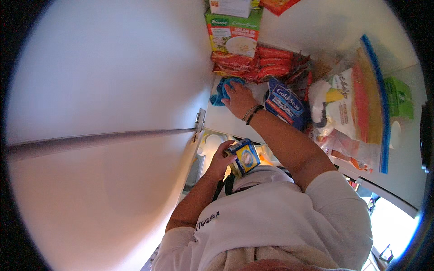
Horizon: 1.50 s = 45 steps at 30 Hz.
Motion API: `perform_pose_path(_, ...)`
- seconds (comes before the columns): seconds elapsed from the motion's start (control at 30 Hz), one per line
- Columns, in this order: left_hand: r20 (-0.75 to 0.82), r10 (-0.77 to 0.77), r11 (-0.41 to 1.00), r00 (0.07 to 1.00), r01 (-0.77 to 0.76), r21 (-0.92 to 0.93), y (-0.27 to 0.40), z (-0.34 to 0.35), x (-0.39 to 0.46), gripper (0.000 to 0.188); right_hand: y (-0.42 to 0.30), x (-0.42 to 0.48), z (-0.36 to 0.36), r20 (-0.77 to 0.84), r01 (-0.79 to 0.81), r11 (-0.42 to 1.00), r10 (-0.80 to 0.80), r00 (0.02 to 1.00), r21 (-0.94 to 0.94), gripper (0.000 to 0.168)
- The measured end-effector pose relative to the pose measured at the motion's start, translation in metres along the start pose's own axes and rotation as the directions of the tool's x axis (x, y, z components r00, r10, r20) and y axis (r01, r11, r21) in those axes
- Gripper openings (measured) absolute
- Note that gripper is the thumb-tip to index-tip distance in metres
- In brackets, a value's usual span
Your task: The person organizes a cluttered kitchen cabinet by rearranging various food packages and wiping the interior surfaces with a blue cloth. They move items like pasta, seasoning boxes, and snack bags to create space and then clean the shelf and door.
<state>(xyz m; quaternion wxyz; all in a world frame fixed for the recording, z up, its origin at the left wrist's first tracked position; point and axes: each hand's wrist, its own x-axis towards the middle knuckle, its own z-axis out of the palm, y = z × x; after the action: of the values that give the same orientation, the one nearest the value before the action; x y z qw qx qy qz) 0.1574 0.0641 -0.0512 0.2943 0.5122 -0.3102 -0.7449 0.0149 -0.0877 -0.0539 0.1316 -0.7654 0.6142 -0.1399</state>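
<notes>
My left hand (222, 159) holds a blue and yellow food pack (247, 158) in front of my torso, below the shelf edge. A picture of food is printed on its front, and gold-coloured rounded edges show at its side. My right hand (240, 98) reaches over the white shelf (223, 117), its fingers against a blue item (218, 98) near the left wall of the cupboard. Part of that item lies under the fingers, and I cannot tell whether it is gripped or only touched. A dark blue Gold Seas packet (286, 101) stands just right of my right wrist.
Red packets (274, 62) lie behind my right hand, with a Knorr soup box (234, 34) on them. A clear zip bag of packets (356, 101) and a green box (398, 96) are to the right. An open white door (101, 84) stands left, hinged at the shelf edge (200, 120).
</notes>
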Motion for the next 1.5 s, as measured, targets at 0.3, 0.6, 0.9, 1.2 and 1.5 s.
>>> perform_pose_path(0.3,-0.296,-0.039,0.995,0.954,0.01,-0.098,-0.014,-0.031,-0.051,0.055,-0.018,0.03,0.078,0.059,-0.159,0.982,0.165,0.984,-0.107,0.047)
perform_pose_path(0.6,-0.301,0.012,0.974,0.953,-0.079,-0.212,-0.02,-0.035,-0.054,0.056,-0.036,-0.059,0.091,0.266,0.491,0.871,-0.479,0.837,0.025,0.042)
perform_pose_path(0.9,-0.306,0.074,0.945,0.949,-0.165,-0.282,-0.012,-0.046,-0.074,0.057,0.009,-0.03,0.011,0.108,0.174,0.767,-0.302,0.947,0.618,0.025)
perform_pose_path(1.2,-0.366,0.06,0.97,0.929,-0.141,-0.199,-0.014,-0.037,-0.075,0.056,0.013,-0.018,0.05,0.404,-0.082,0.985,0.138,0.904,-0.151,0.028)
perform_pose_path(1.5,-0.375,0.126,0.941,0.918,-0.23,-0.248,-0.004,-0.037,-0.074,0.056,-0.027,-0.087,0.016,0.849,0.357,0.934,-0.181,0.496,-0.01,0.032)
